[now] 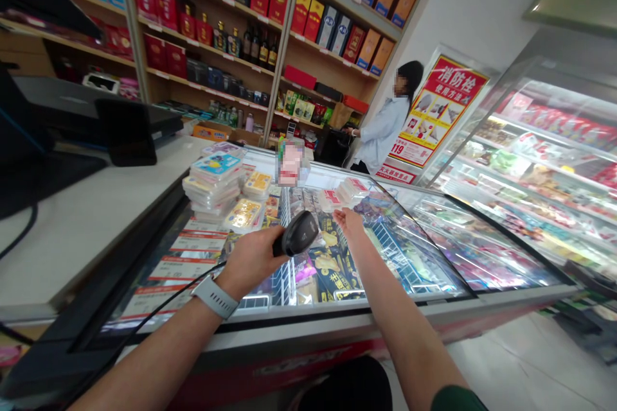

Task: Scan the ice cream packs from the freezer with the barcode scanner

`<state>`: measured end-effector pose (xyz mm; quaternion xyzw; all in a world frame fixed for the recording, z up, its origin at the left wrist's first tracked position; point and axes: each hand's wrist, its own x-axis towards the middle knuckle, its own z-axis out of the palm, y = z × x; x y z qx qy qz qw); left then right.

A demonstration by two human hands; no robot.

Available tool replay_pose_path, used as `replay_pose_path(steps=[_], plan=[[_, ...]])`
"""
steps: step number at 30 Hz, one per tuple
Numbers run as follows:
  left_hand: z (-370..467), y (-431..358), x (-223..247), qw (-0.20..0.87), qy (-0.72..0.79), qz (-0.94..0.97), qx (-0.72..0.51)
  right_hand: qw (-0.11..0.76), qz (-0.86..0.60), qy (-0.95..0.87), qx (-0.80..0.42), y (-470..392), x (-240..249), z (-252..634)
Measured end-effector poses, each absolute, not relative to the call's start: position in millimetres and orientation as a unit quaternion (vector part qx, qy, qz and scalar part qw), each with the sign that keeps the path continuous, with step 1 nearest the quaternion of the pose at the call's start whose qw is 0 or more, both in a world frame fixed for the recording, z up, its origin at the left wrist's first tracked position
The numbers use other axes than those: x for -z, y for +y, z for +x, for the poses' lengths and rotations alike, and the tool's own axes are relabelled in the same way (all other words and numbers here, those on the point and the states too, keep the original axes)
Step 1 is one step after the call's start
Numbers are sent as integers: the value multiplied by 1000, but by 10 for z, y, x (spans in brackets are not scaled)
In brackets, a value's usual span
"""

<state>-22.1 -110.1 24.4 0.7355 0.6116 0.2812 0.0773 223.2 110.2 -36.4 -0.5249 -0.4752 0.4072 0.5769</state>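
Observation:
My left hand point(255, 260), with a grey watch band at the wrist, is closed around a black barcode scanner point(301, 234). A cable runs back from it along my forearm. My right hand point(348, 221) reaches over the freezer's glass lid, fingers partly extended at the near edge of a clear plastic pack with a red label point(330, 199); whether they touch it is unclear. Another such pack point(355, 187) lies just beyond. Left of the scanner stands a stack of flat plastic packs point(214, 180), with a yellow-labelled pack point(245, 214) beside it.
Beneath the glass, the chest freezer point(332, 314) holds wire baskets and bagged goods. A white counter point(53, 237) with a dark device point(126, 133) is at left. Boxed bottles fill the back shelves point(226, 0). A person point(385, 122) stands behind the freezer; a lit display fridge point(544, 160) is at right.

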Motion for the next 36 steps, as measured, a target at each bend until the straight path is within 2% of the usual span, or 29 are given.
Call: replay_pose_path(steps=[6,19,28,30,32,36], plan=[[-207,-1107,-249,70,623,738,-251,546,-541,-424,-480,741,390,2184],[-486,-1489,-494,5,673,689,-269,514,-540,-440,-501,102,159,1734],[-1092,-2151,-402,25,740,579,-341,385,-450,-392,-704,-745,69,509],[-1185,-2256,-344,27,758,552,-348,358,-405,-304,-785,-844,58,251],[-1248,-2339,-303,31,771,530,-352,352,-368,-214,-834,-867,32,32],[-1295,-2447,-282,42,787,508,-348,365,-347,-158,-849,-776,-46,-256]])
